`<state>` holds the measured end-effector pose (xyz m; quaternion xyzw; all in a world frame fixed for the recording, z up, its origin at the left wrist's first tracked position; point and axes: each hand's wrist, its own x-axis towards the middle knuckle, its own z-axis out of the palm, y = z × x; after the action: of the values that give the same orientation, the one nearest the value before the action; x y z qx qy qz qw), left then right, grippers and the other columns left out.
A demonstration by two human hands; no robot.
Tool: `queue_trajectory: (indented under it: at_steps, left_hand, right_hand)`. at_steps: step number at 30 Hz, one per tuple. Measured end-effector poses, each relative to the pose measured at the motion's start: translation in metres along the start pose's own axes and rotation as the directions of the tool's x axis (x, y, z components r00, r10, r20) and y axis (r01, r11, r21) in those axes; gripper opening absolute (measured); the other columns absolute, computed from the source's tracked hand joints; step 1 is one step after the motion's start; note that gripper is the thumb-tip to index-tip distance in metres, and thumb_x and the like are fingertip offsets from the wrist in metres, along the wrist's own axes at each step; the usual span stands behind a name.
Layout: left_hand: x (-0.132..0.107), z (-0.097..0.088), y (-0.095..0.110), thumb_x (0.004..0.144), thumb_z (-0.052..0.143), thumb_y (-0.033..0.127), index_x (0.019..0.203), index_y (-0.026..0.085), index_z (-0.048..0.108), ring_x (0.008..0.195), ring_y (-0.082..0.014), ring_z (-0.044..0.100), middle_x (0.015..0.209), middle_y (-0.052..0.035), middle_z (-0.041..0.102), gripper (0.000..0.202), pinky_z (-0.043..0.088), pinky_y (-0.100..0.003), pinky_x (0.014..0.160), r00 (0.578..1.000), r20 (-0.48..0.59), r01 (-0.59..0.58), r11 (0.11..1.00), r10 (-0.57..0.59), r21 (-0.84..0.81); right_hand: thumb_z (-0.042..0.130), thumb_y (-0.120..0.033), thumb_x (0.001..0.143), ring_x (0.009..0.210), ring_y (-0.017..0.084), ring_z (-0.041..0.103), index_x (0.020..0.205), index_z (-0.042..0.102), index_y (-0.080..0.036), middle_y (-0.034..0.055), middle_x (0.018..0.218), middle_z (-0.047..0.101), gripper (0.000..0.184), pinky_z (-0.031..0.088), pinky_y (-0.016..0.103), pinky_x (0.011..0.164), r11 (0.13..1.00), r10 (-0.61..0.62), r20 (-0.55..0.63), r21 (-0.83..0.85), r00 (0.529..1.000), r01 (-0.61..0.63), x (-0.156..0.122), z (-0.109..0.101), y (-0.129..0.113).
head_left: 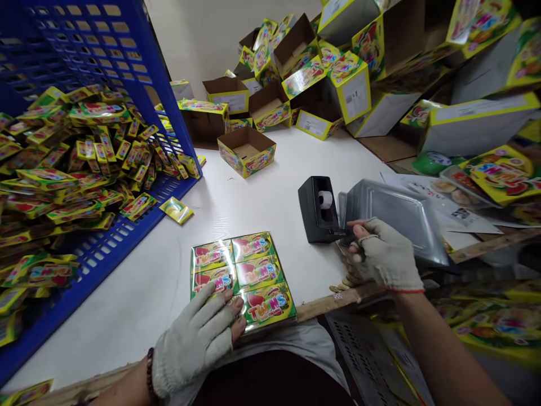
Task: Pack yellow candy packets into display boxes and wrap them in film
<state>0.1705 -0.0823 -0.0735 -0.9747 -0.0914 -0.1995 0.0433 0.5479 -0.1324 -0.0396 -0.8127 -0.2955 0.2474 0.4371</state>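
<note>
My left hand (200, 335), in a white glove with bare fingertips, lies flat with fingers stretched over a clear-wrapped block of small TWINS candy boxes (262, 273) at the table's front edge. Under that hand the block's lower left part is hidden. My right hand (386, 254), gloved the same way, is at the front end of a black tape dispenser (316, 211). Its fingers are bent together by the cutting end; what is between them, if anything, is too small to make out. A white-cored roll (325, 200) sits in the dispenser.
A blue plastic crate (169, 107) full of small candy boxes (84, 163) stands on the left. One loose packet (177, 210) lies beside it. An open display carton (246, 151) stands farther back, before piled cartons (350, 84). A clear plastic tray (393, 214) is behind my right hand.
</note>
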Motion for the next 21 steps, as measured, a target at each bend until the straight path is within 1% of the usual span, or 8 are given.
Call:
queue_trajectory:
  at_steps: [2,5,7,9,12,14,18,21]
  left_hand:
    - [0.013,0.015,-0.007,0.092,0.052,0.008,0.113,0.021,0.063,0.121,-0.0233,0.06,0.119,-0.0044,0.073,0.028,0.034,-0.053,0.118,0.995,-0.1,0.001,1.0,0.002,0.031]
    - [0.045,0.037,-0.017,0.094,0.05,0.011,0.112,0.018,0.063,0.113,-0.0259,0.064,0.116,-0.0062,0.074,0.023,0.043,-0.054,0.11,0.98,-0.191,0.059,0.997,-0.047,0.056]
    - [0.063,0.048,-0.022,0.093,0.051,0.015,0.111,0.017,0.063,0.108,-0.0276,0.066,0.115,-0.0077,0.074,0.021,0.048,-0.054,0.104,0.973,-0.199,0.13,0.991,-0.119,0.043]
    - [0.074,0.053,-0.023,0.091,0.055,0.016,0.104,0.018,0.063,0.106,-0.0284,0.068,0.112,-0.0088,0.074,0.015,0.051,-0.055,0.1,0.963,-0.179,0.203,0.979,-0.199,0.002]
    - [0.077,0.05,-0.021,0.091,0.056,0.016,0.093,0.02,0.061,0.099,-0.0247,0.069,0.1,-0.0068,0.074,0.007,0.054,-0.05,0.099,0.953,-0.132,0.262,0.961,-0.273,-0.091]
    - [0.073,0.045,-0.018,0.09,0.053,0.013,0.093,0.02,0.06,0.093,-0.0219,0.069,0.094,-0.0052,0.074,0.01,0.055,-0.047,0.099,0.952,-0.109,0.272,0.953,-0.287,-0.13]
    - [0.064,0.035,-0.015,0.08,0.048,0.004,0.093,0.017,0.06,0.1,-0.0236,0.067,0.102,-0.0099,0.072,0.023,0.057,-0.045,0.097,0.97,-0.106,0.208,0.973,-0.219,-0.102]
    - [0.059,0.031,-0.014,0.075,0.048,0.002,0.086,0.018,0.059,0.103,-0.0242,0.064,0.102,-0.012,0.07,0.022,0.058,-0.043,0.094,0.977,-0.14,0.147,0.982,-0.163,-0.116]
  right_hand:
    - [0.056,-0.045,0.082,0.034,0.013,0.048,0.104,0.06,-0.019,-0.0033,0.048,0.056,0.035,0.036,0.023,0.034,0.998,0.065,-0.004,-0.025,0.998,-0.065,0.007,0.0,-0.005]
    - [0.055,-0.041,0.082,0.032,0.013,0.048,0.086,0.061,-0.02,-0.0037,0.044,0.053,0.022,0.035,0.022,0.034,0.987,0.108,0.061,-0.125,0.992,-0.1,0.013,0.009,-0.008]
    - [0.056,-0.04,0.082,0.032,0.012,0.046,0.077,0.059,-0.021,-0.0039,0.041,0.05,0.021,0.031,0.021,0.033,0.982,0.113,0.058,-0.156,0.992,-0.103,0.016,0.014,-0.008]
    - [0.059,-0.038,0.079,0.034,0.012,0.045,0.074,0.061,-0.02,-0.0043,0.041,0.049,0.019,0.029,0.021,0.034,0.982,0.105,0.02,-0.159,0.994,-0.1,0.019,0.017,-0.007]
    - [0.065,-0.034,0.073,0.039,0.012,0.046,0.074,0.065,-0.02,-0.0046,0.045,0.05,0.014,0.032,0.023,0.037,0.99,0.114,-0.033,-0.083,0.993,-0.116,0.023,0.019,-0.007]
    - [0.067,-0.031,0.07,0.04,0.012,0.045,0.074,0.066,-0.019,-0.0047,0.046,0.05,0.013,0.032,0.023,0.038,0.993,0.118,-0.072,-0.013,0.99,-0.119,0.023,0.021,-0.007]
    - [0.071,-0.035,0.065,0.038,0.01,0.039,0.083,0.067,-0.019,-0.007,0.044,0.046,0.024,0.029,0.023,0.036,0.972,0.14,-0.12,0.205,0.983,-0.113,0.017,0.026,-0.002]
    - [0.074,-0.041,0.061,0.037,0.009,0.038,0.092,0.066,-0.02,-0.0083,0.046,0.047,0.039,0.029,0.022,0.034,0.936,0.127,-0.138,0.344,0.982,-0.073,0.008,0.026,0.01]
